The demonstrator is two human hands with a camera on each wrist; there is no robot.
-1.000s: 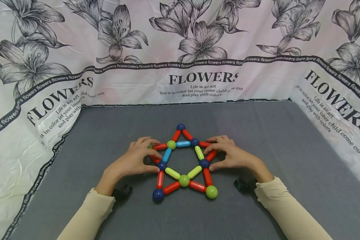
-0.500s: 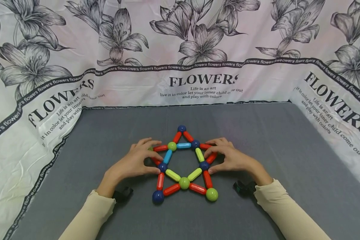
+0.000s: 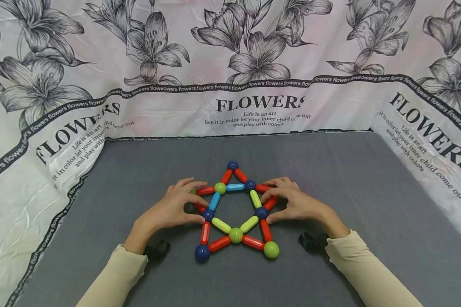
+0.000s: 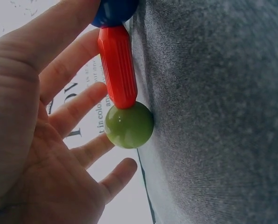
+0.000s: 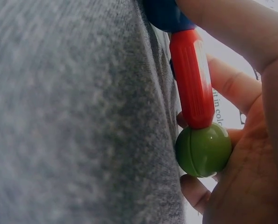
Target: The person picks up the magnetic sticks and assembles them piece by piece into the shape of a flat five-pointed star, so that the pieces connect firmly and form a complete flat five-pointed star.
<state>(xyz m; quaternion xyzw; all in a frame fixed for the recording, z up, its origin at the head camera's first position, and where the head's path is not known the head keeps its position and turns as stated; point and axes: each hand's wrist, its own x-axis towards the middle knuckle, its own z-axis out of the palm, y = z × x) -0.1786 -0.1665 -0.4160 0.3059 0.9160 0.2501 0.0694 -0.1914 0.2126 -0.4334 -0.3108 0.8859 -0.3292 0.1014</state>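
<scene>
A flat five-pointed star (image 3: 236,235) of magnetic rods and balls lies on the grey cloth. Its points are red rods; blue and lime rods form the inner ring. My left hand (image 3: 167,207) holds the left point, thumb against a blue ball (image 3: 208,215). In the left wrist view its fingers are spread behind a red rod (image 4: 117,67) and green ball (image 4: 129,126). On the opposite side my right hand (image 3: 297,200) grips the right point, thumb at another blue ball (image 3: 261,212). The right wrist view shows its fingers curled around a green ball (image 5: 204,150).
The grey cloth (image 3: 330,170) covers the table. Behind and at both sides hangs a white flower-printed sheet (image 3: 169,111). Dark wrist-worn devices, one a black camera (image 3: 313,241), sit below each wrist.
The whole head view has shifted slightly, with the scene a little lower. My right thumb sits slightly closer to the blue ball. Otherwise the hands and star hold nearly still.
</scene>
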